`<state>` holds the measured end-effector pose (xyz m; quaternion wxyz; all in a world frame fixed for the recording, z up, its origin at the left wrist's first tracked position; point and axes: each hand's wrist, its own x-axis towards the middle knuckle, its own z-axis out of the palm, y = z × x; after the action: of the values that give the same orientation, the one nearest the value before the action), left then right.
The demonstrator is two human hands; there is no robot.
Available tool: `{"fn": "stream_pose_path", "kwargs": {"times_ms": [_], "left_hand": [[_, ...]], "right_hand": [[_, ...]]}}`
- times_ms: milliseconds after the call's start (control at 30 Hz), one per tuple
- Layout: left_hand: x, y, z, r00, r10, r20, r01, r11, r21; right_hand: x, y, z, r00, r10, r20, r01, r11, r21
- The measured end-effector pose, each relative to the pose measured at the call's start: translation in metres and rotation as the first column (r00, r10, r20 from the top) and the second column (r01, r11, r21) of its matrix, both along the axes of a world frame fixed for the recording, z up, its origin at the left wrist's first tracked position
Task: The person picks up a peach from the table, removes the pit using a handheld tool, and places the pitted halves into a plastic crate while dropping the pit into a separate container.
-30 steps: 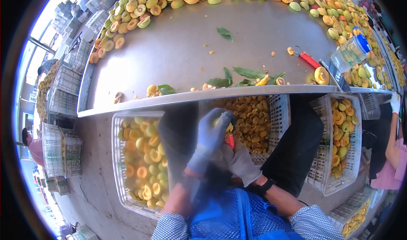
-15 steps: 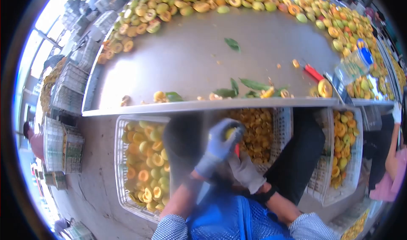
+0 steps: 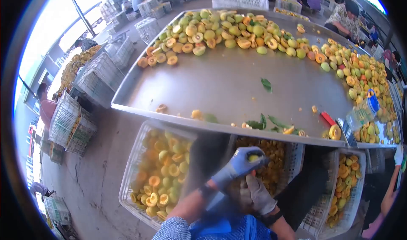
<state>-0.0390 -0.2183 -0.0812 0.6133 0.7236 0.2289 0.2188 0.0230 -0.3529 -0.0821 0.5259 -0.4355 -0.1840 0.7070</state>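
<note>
My left hand [image 3: 242,163], in a blue-grey glove, is closed around a yellow-green apricot [image 3: 253,158] above a crate. Just below it, my right hand [image 3: 258,193] in a pale grey glove grips a small tool with a red handle [image 3: 253,172]; its working end is hidden. Under my hands, between my knees, a crate holds small orange-brown pieces [image 3: 271,159]. On my left stands a white crate [image 3: 129,168] full of halved apricots [image 3: 163,170].
A metal table [image 3: 203,87] spans the front, heaped with apricot halves [image 3: 229,30] along its far side. Near its edge lie leaves [image 3: 277,122], a red-handled tool [image 3: 327,118] and a plastic bottle [image 3: 360,113]. Another fruit crate [image 3: 360,185] stands right; people work around.
The view has turned left and tilted up, showing more of the hall. My left hand still holds the apricot and my right hand the red-handled tool, close together.
</note>
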Motion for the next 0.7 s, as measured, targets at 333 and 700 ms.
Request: {"fn": "stream_pose_path", "kwargs": {"times_ms": [333, 700], "left_hand": [[-0.013, 0.003, -0.007, 0.986, -0.121, 0.118, 0.152, 0.937, -0.316], [0.001, -0.009, -0.019, 0.927, 0.052, 0.372, 0.161, 0.839, -0.52]], "right_hand": [[-0.002, -0.011, -0.001, 0.928, 0.0, -0.374, -0.024, 0.998, -0.06], [-0.001, -0.009, 0.012, 0.881, -0.004, -0.472, 0.001, 1.0, -0.007]]}}
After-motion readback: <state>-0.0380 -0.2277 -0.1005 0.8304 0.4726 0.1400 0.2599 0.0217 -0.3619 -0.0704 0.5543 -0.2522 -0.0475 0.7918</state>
